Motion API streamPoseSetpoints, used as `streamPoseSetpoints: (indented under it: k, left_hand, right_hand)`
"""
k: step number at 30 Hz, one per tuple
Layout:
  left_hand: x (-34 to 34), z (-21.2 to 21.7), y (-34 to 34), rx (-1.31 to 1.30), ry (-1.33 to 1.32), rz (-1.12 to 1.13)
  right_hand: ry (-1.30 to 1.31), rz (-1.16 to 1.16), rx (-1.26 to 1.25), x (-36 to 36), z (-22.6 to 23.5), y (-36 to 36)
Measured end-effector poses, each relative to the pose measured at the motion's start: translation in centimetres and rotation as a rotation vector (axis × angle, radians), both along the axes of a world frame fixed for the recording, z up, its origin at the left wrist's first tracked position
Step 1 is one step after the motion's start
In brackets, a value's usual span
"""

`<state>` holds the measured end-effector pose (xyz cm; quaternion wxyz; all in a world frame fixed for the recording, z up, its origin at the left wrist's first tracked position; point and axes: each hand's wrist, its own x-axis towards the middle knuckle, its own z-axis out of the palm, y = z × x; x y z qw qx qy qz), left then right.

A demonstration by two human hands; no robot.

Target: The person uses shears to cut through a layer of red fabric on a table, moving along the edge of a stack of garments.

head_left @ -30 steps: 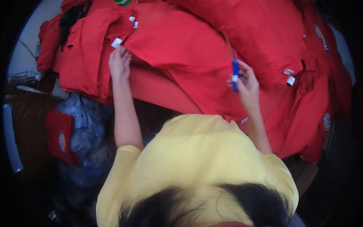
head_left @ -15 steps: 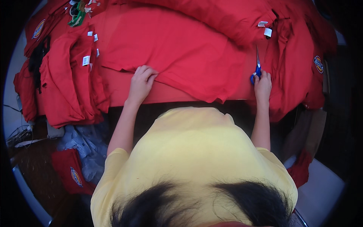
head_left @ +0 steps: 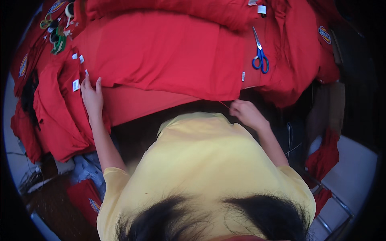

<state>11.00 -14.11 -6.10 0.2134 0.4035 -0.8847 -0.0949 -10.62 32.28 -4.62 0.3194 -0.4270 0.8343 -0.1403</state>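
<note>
A flat piece of red fabric (head_left: 173, 52) lies across the table, its near edge slightly uneven and a small white tag (head_left: 243, 76) at its right side. Below its near right corner, my right hand (head_left: 248, 114) is closed, slightly blurred, with a thin red thread (head_left: 224, 104) running from the fabric's edge to its fingers. My left hand (head_left: 92, 96) rests open, thumb and fingers apart, beside the left stack of red garments (head_left: 60, 108) that bears white tags. Blue-handled scissors (head_left: 260, 60) lie to the right of the fabric, untouched, points away from me.
A rolled red cloth bundle (head_left: 173, 10) lies along the far side. More red garments (head_left: 297, 52) are heaped at the right. Tape rolls and a green tool (head_left: 59, 43) sit far left. Below the table are plastic bags (head_left: 86, 168) and a folded red garment (head_left: 84, 199).
My right hand has let go of the scissors and come to the fabric's near right corner. My left hand has released the fabric edge and moved left. The fabric now lies flatter.
</note>
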Motion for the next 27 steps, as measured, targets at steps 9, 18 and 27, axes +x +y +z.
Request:
streamPoseSetpoints:
  k: [9, 18, 27]
  left_hand:
    - [-2.1, -0.9, -4.6, 0.349, -0.028, -0.044]
    - [-7.2, 11.6, -11.9, 1.193, 0.905, -0.419]
    - [-35.1, 15.1, -11.6, 0.478, 0.532, -0.695]
  right_hand:
    - [0.099, -0.711, -0.347, 0.9, 0.4, -2.0]
    - [-0.854, -0.415, -0.802, -14.6, 10.6, -5.5]
    - [-0.861, -0.829, -1.538, -36.4, 4.7, -14.9]
